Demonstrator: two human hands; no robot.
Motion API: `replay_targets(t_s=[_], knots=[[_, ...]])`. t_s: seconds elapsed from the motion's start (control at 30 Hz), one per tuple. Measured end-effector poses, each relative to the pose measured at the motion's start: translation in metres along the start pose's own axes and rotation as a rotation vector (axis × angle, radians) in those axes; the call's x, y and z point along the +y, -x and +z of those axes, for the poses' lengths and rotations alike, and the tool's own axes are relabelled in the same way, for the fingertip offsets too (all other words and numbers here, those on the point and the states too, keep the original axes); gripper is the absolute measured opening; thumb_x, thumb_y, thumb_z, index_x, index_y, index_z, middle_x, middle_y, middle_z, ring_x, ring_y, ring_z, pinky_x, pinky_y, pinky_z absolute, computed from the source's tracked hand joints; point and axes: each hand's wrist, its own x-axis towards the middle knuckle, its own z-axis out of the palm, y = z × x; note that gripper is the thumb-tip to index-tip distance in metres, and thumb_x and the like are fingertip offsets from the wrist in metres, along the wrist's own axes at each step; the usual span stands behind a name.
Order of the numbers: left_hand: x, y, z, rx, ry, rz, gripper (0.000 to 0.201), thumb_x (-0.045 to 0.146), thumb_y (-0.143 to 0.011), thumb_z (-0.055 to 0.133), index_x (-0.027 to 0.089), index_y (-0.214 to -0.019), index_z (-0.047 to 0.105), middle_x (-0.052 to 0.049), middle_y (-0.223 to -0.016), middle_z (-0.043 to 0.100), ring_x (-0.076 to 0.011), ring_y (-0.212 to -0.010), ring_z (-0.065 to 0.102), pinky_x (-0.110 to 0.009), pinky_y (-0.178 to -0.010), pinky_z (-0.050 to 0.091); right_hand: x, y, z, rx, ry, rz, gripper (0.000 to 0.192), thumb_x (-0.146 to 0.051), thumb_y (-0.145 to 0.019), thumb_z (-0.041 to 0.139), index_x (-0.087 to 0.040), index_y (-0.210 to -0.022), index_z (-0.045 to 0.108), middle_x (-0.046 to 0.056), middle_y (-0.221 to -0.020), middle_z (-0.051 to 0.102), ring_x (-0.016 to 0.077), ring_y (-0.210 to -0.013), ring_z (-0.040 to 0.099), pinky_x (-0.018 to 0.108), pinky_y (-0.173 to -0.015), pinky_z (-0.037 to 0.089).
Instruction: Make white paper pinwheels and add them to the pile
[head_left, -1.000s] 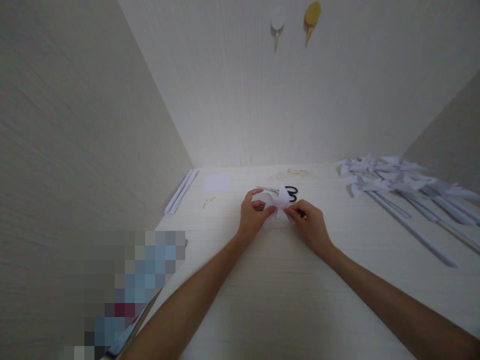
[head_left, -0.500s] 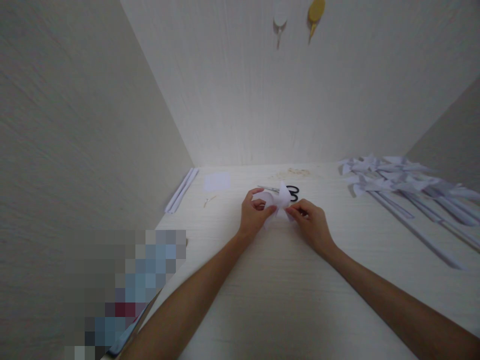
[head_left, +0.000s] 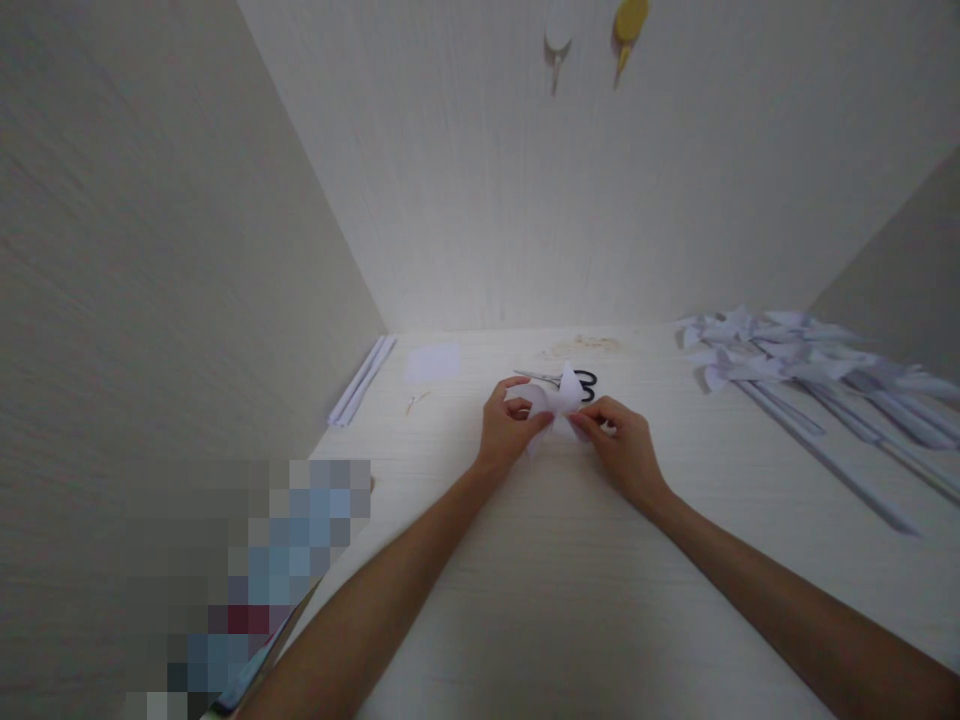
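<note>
Between my hands is a white paper pinwheel (head_left: pixel 570 388), its curved blades standing up above the table. My left hand (head_left: pixel 508 428) pinches it from the left, thumb near its middle and fingers curled behind a blade. From the right, my right hand (head_left: pixel 619 440) grips near the pinwheel's middle with thumb and forefinger; whether a small pin sits in that pinch I cannot make out. Just behind the pinwheel lie scissors (head_left: pixel 589 380) with black handles, partly covered by it, blades pointing left.
Several finished paper pinwheels (head_left: pixel 795 350) on rolled sticks lie at the right. Rolled paper sticks (head_left: pixel 363 382) rest at the left edge, beside a flat paper square (head_left: pixel 433 363) and small thin bits (head_left: pixel 415 402). Brown crumb-like pieces (head_left: pixel 589 346) lie near the back wall.
My right fingertips have shifted slightly left toward the pinwheel's middle. My left hand keeps its hold, and the view has moved a little.
</note>
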Motion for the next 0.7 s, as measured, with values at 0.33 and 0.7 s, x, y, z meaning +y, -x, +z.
replay_targets(t_s=[0.33,0.7], knots=[[0.0036,0.0032,0.004,-0.021,-0.033,0.032,0.05,0.014,-0.047,0.068,0.015,-0.093,0.047,0.007,-0.053,0.055,-0.0076,-0.045,0.053,-0.017,-0.046,0.041,-0.0018,0.0014,0.0007,0.029,0.02,-0.018,0.019,-0.028,-0.072,0.055,-0.017,-0.057,0.056,0.0,-0.055,0.053,0.0122,-0.053,0.047,0.025,-0.051,0.037],[0.0042,0.0084,0.006,0.003,-0.161,0.146,0.043,0.014,-0.054,0.063,0.016,-0.093,0.046,0.005,-0.054,0.055,-0.0078,-0.047,0.053,-0.017,-0.046,0.04,-0.0065,0.0047,-0.0002,0.083,0.208,-0.193,0.019,-0.026,-0.072,0.056,-0.017,-0.055,0.053,-0.002,-0.054,0.051,0.0097,-0.047,0.045,0.024,-0.051,0.034]])
